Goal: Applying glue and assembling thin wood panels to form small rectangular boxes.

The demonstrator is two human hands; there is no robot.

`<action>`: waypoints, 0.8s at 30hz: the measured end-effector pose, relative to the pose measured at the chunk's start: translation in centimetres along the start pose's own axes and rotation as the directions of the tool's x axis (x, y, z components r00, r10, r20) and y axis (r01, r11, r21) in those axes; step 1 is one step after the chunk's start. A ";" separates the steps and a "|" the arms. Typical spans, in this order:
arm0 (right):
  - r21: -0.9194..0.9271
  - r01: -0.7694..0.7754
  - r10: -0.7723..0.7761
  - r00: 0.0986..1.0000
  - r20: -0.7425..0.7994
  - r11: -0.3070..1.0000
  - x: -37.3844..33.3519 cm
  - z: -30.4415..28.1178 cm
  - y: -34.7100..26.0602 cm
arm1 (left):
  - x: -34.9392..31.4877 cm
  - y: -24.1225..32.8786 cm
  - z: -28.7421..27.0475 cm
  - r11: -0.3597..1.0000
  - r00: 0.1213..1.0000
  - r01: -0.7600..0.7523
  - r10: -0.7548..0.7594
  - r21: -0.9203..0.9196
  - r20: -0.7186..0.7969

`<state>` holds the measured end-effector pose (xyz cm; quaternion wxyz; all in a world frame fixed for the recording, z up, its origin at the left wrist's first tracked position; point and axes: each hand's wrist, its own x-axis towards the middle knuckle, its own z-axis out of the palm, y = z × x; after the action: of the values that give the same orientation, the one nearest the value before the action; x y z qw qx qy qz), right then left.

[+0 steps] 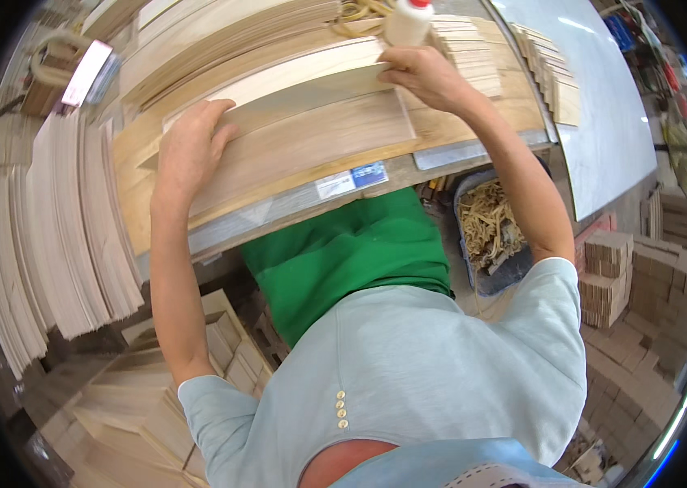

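Note:
Both of my hands are on a thin wooden board (307,99), which is tilted up so that a shaded face shows. My left hand (193,146) is at its left end, fingers curled over the edge and thumb apart. At the right end, the fingers and thumb of my right hand (427,77) pinch the corner. A flat wood panel (319,138) lies just in front of the tilted board on the wooden worktop (473,146). A paler strip of wood (311,65) shows right behind it. The lower edge of the held board partly hides where the pieces meet.
A white bottle (407,26) with a red cap stands beyond my right hand. Stacked boards (230,53) lie at the back, with short slats (465,57) to the right. More stacked sheets (75,228) are at left. A bin of shavings (486,228) sits below the worktop's edge.

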<state>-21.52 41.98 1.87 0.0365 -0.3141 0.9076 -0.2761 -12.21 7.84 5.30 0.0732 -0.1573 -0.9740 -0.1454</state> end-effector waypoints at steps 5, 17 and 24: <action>0.215 -0.129 0.217 0.859 -0.463 0.968 -3.6 -2.2 2.0 | 0.7 0.6 1.6 0.997 0.999 0.031 -0.033 -0.070 -0.018; -0.056 -0.657 0.524 0.647 -0.553 0.752 -10.8 -0.4 10.2 | 0.9 1.3 1.4 0.995 0.999 0.036 -0.038 -0.096 -0.016; 0.669 -0.289 0.647 0.665 -0.374 0.684 -11.7 -1.1 1.8 | 0.5 0.7 2.0 0.998 0.996 -0.026 0.022 -0.049 -0.087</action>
<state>-13.46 50.57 0.60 -0.0815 0.0693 0.8006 -0.5895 -12.63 9.21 3.72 0.1133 -0.1642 -0.9641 -0.1754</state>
